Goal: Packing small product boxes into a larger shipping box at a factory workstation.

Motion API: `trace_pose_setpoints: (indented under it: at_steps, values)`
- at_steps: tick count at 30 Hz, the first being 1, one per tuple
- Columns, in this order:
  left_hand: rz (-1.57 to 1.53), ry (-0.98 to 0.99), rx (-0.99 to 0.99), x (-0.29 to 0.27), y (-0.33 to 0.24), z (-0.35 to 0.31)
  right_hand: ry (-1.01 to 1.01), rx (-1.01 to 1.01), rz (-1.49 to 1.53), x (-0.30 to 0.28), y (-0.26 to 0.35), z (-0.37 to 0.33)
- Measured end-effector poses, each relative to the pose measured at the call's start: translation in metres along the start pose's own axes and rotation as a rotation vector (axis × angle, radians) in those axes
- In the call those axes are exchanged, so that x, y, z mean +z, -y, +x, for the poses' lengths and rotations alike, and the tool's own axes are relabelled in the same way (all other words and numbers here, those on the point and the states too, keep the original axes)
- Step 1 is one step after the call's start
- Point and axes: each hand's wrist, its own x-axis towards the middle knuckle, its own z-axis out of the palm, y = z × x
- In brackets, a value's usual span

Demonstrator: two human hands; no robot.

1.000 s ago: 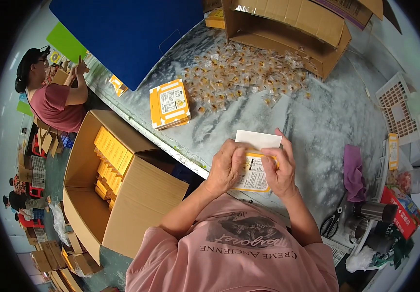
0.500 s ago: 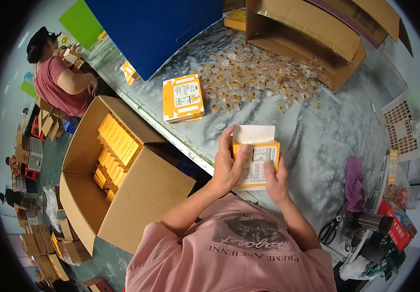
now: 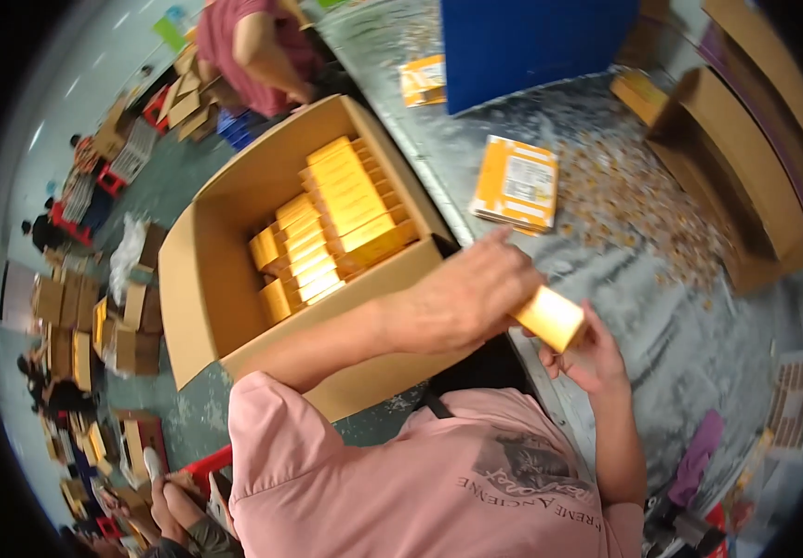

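A small yellow carton (image 3: 552,318), folded into a closed box, is gripped by my left hand (image 3: 471,293), which is seen from the back and slightly blurred. My right hand (image 3: 595,355) is at the near end of this carton, palm partly showing, fingers curved and apart; whether a fingertip touches it is hard to make out. Just beyond my left hand, a stack of flat yellow-and-white cartons (image 3: 517,181) lies on the grey table (image 3: 638,321). To the left, below my forearm, a large open cardboard box (image 3: 220,298) holds rows of yellow cartons (image 3: 350,200).
Many small clear-wrapped pieces (image 3: 638,200) are spread over the table, next to a tipped cardboard box (image 3: 745,177). A blue panel (image 3: 536,51) stands at the back. Purple cloth (image 3: 699,456) lies at right. A co-worker (image 3: 257,56) stands beyond the large box.
My view has swung left toward the large box. The carton, held flat in both hands before, now shows a closed yellow end. My left hand has come over it; my right hand's fingers have spread.
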Motion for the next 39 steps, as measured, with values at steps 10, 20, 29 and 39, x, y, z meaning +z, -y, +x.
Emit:
trace_pose_setpoints:
  at_steps: [10,20,29,39]
  values:
    - [0.106,0.015,-0.981,-0.081,0.088,-0.169,-0.525,-0.040,-0.102,-0.023,-0.020,0.031]
    - [0.516,0.205,-0.812,0.053,0.161,-0.218,-0.592,-0.062,-0.213,-0.009,-0.016,0.054]
    - [0.402,-0.165,-0.850,0.037,0.171,-0.183,-0.710,-0.636,-1.599,-0.050,0.009,0.105]
    - [0.149,-0.155,-0.717,0.085,0.227,0.001,-0.521,-0.404,-2.226,-0.060,0.025,0.163]
